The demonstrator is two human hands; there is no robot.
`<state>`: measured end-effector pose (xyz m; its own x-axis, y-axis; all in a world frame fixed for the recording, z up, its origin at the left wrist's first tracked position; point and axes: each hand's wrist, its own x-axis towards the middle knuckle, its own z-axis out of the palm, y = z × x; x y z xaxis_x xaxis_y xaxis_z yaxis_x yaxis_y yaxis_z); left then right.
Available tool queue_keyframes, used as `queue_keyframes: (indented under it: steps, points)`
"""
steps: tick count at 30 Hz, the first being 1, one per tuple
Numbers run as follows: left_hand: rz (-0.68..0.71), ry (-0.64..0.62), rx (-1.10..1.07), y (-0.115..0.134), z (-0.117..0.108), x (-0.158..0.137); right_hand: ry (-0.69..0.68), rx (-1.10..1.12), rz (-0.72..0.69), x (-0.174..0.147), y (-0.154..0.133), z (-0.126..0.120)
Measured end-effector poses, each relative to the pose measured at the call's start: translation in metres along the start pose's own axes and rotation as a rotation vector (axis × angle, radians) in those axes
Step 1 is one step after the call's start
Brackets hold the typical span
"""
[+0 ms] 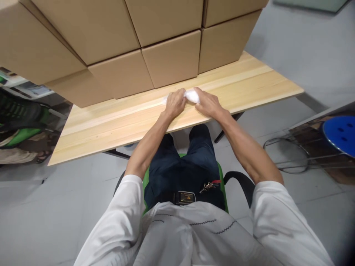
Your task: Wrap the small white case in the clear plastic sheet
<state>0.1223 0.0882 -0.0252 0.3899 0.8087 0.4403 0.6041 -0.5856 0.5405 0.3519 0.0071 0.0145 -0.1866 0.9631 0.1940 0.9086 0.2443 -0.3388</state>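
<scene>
Both of my hands are together over the wooden table (111,136), near its middle. Between them is a small, soft-looking white bundle (192,96), perhaps cloth or tissue; its kind is not clear. My left hand (175,103) has its fingers curled round the bundle's left end, and a bit of white shows past that hand's far side. At the other end, my right hand (207,102) grips the bundle with closed fingers. The fingertips of both hands are mostly hidden.
Stacked cardboard boxes (172,59) form a wall along the table's back, just beyond my hands. A blue stool (340,133) stands to the right on the floor. On the left are a black and green chair (22,111) and another person's foot (43,157).
</scene>
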Motion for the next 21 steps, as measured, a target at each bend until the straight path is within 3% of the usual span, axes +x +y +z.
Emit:
queue_keyframes:
  steps: [4, 8, 15, 18, 21]
  points:
    - [-0.008, 0.002, -0.008, 0.005, -0.003, -0.002, 0.074, 0.105, -0.037, -0.004, 0.007, 0.008]
    - [-0.097, 0.143, -0.139, 0.016, -0.007, -0.003, 0.166, 0.181, -0.088, -0.003, 0.002, 0.018]
    - [-0.248, 0.394, -0.654, 0.032, 0.001, 0.007, 0.360, 0.145, -0.080, 0.012, -0.030, 0.036]
    - [-0.270, 0.360, -0.804, 0.031, 0.005, 0.007, 0.368, 0.129, -0.069, 0.019, -0.037, 0.048]
    - [-0.251, 0.288, -0.790, 0.029, 0.004, 0.003, 0.387, 0.178, -0.062, 0.023, -0.040, 0.058]
